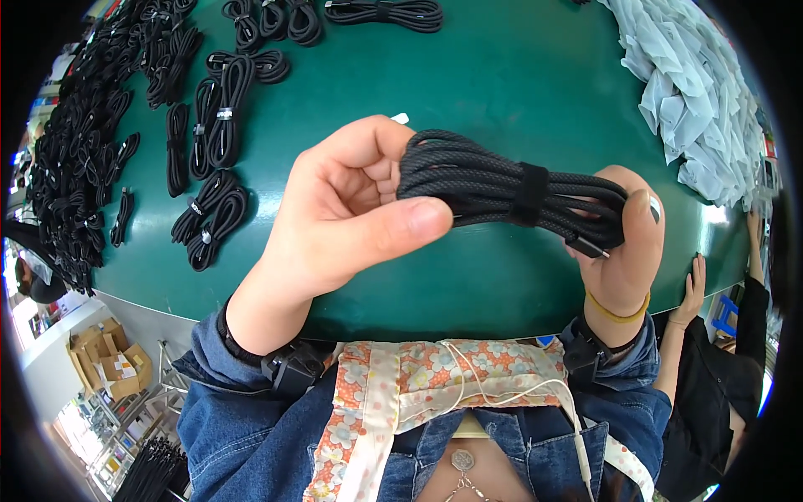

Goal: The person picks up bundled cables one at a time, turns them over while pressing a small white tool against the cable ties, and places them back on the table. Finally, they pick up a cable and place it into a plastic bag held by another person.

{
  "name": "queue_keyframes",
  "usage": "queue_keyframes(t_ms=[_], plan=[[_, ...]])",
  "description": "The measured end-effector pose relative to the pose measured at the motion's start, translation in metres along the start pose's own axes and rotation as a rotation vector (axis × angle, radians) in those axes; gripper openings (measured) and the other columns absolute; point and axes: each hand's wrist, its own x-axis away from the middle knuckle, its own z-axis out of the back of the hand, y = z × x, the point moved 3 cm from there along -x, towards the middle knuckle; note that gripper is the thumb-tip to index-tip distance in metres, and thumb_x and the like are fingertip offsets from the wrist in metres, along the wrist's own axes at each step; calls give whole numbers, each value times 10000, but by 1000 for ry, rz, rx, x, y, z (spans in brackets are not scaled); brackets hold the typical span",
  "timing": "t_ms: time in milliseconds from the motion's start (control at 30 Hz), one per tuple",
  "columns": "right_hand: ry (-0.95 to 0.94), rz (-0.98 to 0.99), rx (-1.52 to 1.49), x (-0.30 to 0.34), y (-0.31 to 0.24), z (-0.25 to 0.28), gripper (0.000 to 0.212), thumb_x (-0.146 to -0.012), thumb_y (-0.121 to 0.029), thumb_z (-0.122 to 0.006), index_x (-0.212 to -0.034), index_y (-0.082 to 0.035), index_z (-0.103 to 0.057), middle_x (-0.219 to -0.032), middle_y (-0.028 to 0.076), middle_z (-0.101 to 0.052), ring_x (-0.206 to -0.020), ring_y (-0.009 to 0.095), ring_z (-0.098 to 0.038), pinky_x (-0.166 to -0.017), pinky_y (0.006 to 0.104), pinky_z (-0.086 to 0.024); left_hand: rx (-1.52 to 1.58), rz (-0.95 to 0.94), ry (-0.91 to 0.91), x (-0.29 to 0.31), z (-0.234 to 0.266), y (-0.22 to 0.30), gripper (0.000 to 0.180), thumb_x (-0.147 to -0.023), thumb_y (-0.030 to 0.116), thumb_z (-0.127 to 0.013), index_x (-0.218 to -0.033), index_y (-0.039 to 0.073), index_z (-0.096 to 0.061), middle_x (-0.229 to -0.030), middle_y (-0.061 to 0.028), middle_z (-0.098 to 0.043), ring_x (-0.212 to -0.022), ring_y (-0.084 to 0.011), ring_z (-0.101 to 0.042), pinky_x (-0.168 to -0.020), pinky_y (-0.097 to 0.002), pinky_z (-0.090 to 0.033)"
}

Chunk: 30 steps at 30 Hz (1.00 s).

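Note:
Between my two hands, above the green table, is a coiled black braided cable (468, 180). A black strap (529, 194) wraps round its middle, and a connector (587, 246) pokes out near its right end. My left hand (343, 201) grips the left end, thumb in front and fingers curled behind. The right end sits in my right hand (627, 226), pinched by the thumb, with the other fingers mostly hidden behind the coil. A small white piece (401, 119) shows just past my left fingers.
Bundled black cables (226, 113) lie left of my hands, beside a large cable heap (75, 151) along the left edge. Clear plastic bags (686, 92) pile up at the far right. A co-worker's hand (693, 293) rests on the green table (519, 75). Cardboard boxes (109, 360) stand lower left.

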Motion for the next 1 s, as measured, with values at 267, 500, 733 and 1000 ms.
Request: queue_keyframes(t_ms=[267, 500, 733, 1000], plan=[[16, -192, -191, -2, 1, -8, 292, -781, -236, -524, -766, 54, -554, -578, 76, -541, -420, 64, -443, -382, 166, -320, -85, 104, 23, 0, 7, -2, 447, -708, 344, -640, -866, -29, -452, -748, -97, -545, -501, -104, -492, -448, -207, -403], [-197, -276, 51, -3, -2, -13, 157, -703, -94, -616, -769, 42, -575, -592, 47, -540, -469, 54, -465, -409, 173, -326, -371, -147, 307, -8, 39, 26, 234, -759, 173, -601, -884, 5, -496, -680, -38, -545, -627, -110, -520, -591, -210, -410], [-311, -357, 434, -4, 3, -13, 294, -716, -148, -586, -927, 51, -539, -695, 87, -556, -438, 52, -429, -404, 181, -322, -1742, -273, 723, -7, 82, 45, 352, -731, 221, -609, -1004, 25, -503, -790, -111, -559, -745, -247, -540, -698, -316, -425], [161, 1, -177, -11, -8, -12, 361, -809, -87, -470, -1141, 42, -413, -937, 137, -558, -427, 19, -337, -407, 145, -302, -1813, -1, 741, -12, 113, 45, 438, -685, 178, -640, -1062, 24, -478, -917, -125, -549, -807, -295, -532, -728, -374, -430]])
